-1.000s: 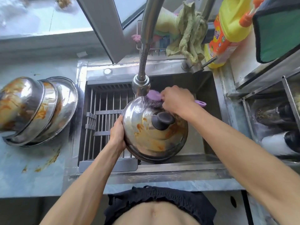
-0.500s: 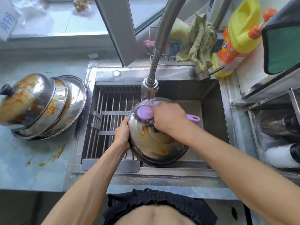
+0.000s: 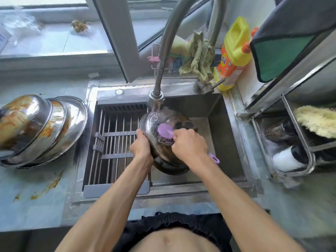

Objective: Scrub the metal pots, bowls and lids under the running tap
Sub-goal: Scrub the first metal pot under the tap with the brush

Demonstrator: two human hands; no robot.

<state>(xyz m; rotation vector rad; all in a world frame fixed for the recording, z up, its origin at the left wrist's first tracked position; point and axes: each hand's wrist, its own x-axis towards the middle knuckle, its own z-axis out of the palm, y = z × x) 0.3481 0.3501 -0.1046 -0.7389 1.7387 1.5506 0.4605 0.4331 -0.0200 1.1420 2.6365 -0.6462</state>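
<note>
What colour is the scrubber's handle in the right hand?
Purple, with a dark wire-wool pad beneath; the scrubber in the right hand shows clearly in the head view.

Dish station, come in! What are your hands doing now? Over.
Left hand grips lid edge. Right hand grips purple brush, scrubbing lid under tap. Dirty stack waits on counter. Nothing in the way.

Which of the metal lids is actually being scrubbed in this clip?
The lid held in the sink under the tap: the left hand grips its rim, the right hand works the purple brush on it. The stained lids lie stacked on the counter, untouched.
</note>
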